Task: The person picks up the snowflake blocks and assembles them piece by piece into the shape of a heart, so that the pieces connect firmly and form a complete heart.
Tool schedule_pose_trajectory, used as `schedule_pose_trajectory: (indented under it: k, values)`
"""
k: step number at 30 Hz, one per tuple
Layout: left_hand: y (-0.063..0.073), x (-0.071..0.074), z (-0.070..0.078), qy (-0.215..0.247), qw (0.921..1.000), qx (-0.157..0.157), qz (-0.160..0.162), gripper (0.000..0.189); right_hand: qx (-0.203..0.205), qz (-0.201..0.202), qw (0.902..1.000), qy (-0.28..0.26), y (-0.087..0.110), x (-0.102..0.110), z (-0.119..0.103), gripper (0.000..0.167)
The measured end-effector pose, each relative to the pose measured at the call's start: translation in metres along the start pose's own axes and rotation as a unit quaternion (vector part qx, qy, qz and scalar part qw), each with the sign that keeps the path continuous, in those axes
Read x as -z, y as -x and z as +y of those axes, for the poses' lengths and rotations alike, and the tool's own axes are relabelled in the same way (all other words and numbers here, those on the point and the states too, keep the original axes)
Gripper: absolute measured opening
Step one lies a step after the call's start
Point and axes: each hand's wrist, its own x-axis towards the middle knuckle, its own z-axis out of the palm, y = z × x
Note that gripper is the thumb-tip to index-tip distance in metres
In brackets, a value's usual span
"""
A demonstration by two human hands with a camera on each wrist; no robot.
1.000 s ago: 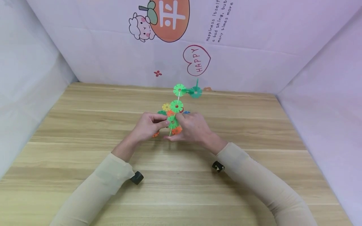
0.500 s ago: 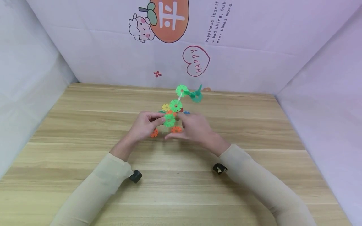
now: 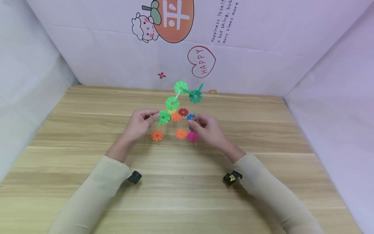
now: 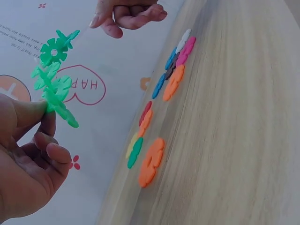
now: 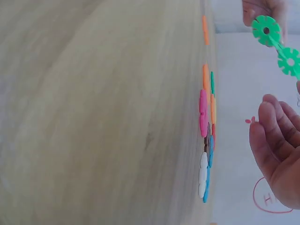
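My left hand [image 3: 139, 125] pinches the near green notched plastic disc [image 3: 164, 117] between thumb and fingers. It is the lower end of a raised, zigzag chain of interlocking snowflake discs. Further up come another bright green disc [image 3: 172, 103], one more at the top [image 3: 180, 87], and a darker green disc [image 3: 195, 96] branching off to the right. My right hand [image 3: 211, 130] is held apart from the chain, fingers loosely bent and nothing in them. In the right wrist view its fingers [image 5: 272, 136] show bare. Part of the chain runs out of that view.
Loose discs lie on the wooden table: orange [image 3: 157, 135], another orange [image 3: 181, 134], pink [image 3: 193, 136], red [image 3: 183, 112] and blue [image 3: 191, 117]. White [image 4: 183, 40] and dark green [image 4: 135, 153] ones show in the left wrist view. A printed cloth [image 3: 257, 65] stands behind.
My right hand has come off the chain and moved right. My left hand has carried the chain a little left and away, uncovering the pink, red and orange discs.
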Motion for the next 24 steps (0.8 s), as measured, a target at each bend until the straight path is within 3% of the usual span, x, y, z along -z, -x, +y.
schedule_pose_trajectory:
  k: [5, 9, 18, 24]
  values:
    - [-0.001, 0.002, -0.001, 0.0, 1.0, -0.004, 0.006, 0.032, -0.05, 0.03, 0.9916, -0.116, -0.004, 0.006, 0.005, 0.03]
    - [0.0, 0.004, -0.002, -0.004, 0.9999, 0.004, 0.009, 0.032, -0.065, 0.053, 0.9801, -0.18, -0.008, 0.011, 0.007, 0.031]
    - [0.0, 0.004, -0.003, -0.018, 0.9998, 0.005, 0.004, 0.033, -0.068, 0.064, 0.9658, -0.242, -0.01, 0.015, 0.003, 0.018]
    - [0.001, 0.004, -0.004, -0.021, 0.9997, 0.012, -0.003, 0.033, -0.079, 0.072, 0.9565, -0.271, -0.01, 0.015, 0.0, 0.02]
